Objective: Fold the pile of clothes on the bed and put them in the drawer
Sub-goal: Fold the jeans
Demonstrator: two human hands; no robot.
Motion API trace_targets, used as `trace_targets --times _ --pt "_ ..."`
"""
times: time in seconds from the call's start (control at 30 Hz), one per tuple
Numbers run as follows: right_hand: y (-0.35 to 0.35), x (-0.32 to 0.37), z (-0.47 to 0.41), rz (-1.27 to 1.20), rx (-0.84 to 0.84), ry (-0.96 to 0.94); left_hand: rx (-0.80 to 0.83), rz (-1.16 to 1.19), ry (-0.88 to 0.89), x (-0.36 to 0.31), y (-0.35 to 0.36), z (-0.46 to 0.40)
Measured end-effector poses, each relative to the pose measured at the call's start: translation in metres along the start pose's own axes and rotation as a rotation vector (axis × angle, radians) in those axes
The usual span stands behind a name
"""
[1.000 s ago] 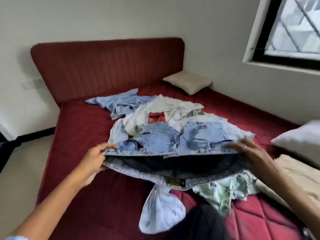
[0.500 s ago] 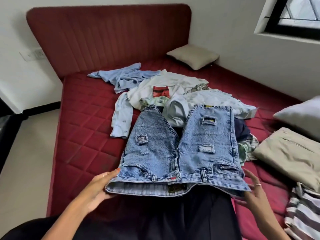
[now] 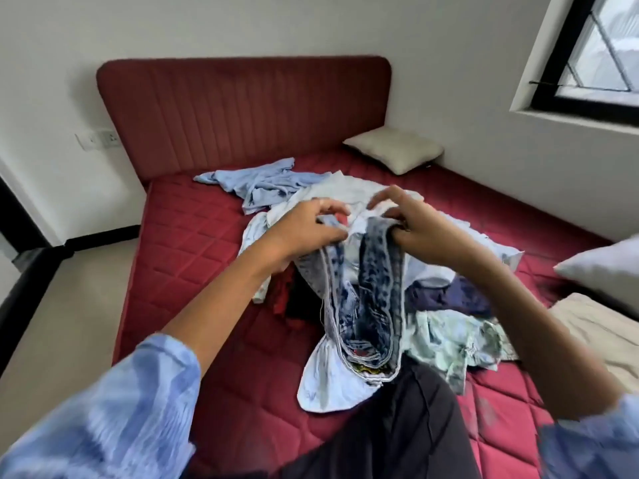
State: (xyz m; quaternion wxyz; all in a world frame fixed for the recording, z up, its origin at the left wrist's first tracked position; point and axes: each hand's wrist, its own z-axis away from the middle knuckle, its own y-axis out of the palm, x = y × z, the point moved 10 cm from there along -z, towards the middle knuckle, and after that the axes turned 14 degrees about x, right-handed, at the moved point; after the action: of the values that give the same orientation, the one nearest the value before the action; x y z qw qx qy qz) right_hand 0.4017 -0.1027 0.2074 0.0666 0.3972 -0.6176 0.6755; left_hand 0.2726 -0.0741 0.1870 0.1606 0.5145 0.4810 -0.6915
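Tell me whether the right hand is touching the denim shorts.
Touching. In the head view the right hand has its fingers curled round one upper end of the denim shorts, lifting the cloth above the bed.

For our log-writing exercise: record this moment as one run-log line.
stage: folding | left hand: grips denim shorts | right hand: grips the same | shorts: doubled lengthwise, held above clothes pile | bed: pile unfolded | drawer: unseen

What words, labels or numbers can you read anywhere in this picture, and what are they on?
No text can be read.
Yellow and dark patch at the waistband of the denim shorts: too blurred to read.
Red print on the white shirt: mostly hidden behind the hands, unreadable.
Wall socket: no legible marking.
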Motion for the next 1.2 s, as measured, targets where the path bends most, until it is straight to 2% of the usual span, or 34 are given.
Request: trace_targets --times 0.13,0.23,0.3,0.37,0.47,0.5,0.6,0.7,0.77,0.83,0.93,1.0,1.07,1.1,1.2 --pt "-0.028 0.033 -0.032 -0.188 -0.008 -0.051 0.181 0.152 -0.054 -0.039 -0.008 -0.022" --pt "-0.043 0.047 -0.041 -0.228 -0.033 -0.077 0.417 0.148 -0.146 -0.047 -0.007 -0.022" --pt "-0.046 0.054 -0.048 -0.228 -0.021 -0.072 0.437 0.166 -0.211 -0.049 -0.014 -0.022" --pt "-0.049 0.059 -0.054 -0.292 -0.012 -0.048 0.350 0.205 -0.238 -0.053 -0.025 -0.022" --pt "-0.052 0.063 -0.053 -0.588 0.008 -0.044 0.234 0.307 -0.224 -0.061 -0.038 -0.021" --pt "-0.055 0.065 -0.052 -0.572 -0.008 -0.051 0.203 0.340 -0.220 -0.063 -0.042 -0.022" --pt "-0.067 0.066 -0.044 -0.289 -0.069 0.002 0.085 0.439 -0.214 -0.066 -0.055 -0.027" --pt "-0.061 0.070 -0.047 0.074 0.021 0.121 -0.092 0.518 -0.132 -0.083 -0.073 -0.027" --pt "-0.070 0.070 -0.050 0.262 -0.021 0.214 -0.153 0.585 -0.069 -0.099 -0.080 -0.023" --pt "-0.093 0.079 -0.054 0.337 -0.120 0.218 -0.175 0.618 -0.024 -0.114 -0.086 -0.015" --pt "-0.117 0.107 -0.065 0.303 -0.033 0.060 -0.207 0.654 0.053 -0.128 -0.101 0.005" --pt "-0.118 0.129 -0.070 0.275 0.119 -0.071 -0.194 0.616 0.101 -0.129 -0.110 0.019" --pt "-0.115 0.147 -0.074 0.303 0.240 -0.139 -0.223 0.478 0.132 -0.120 -0.123 0.032" --pt "-0.117 0.153 -0.078 0.324 0.264 -0.142 -0.289 0.363 0.141 -0.111 -0.131 0.039" --pt "-0.121 0.167 -0.093 0.390 0.328 -0.101 -0.644 -0.008 0.172 -0.077 -0.146 0.082"
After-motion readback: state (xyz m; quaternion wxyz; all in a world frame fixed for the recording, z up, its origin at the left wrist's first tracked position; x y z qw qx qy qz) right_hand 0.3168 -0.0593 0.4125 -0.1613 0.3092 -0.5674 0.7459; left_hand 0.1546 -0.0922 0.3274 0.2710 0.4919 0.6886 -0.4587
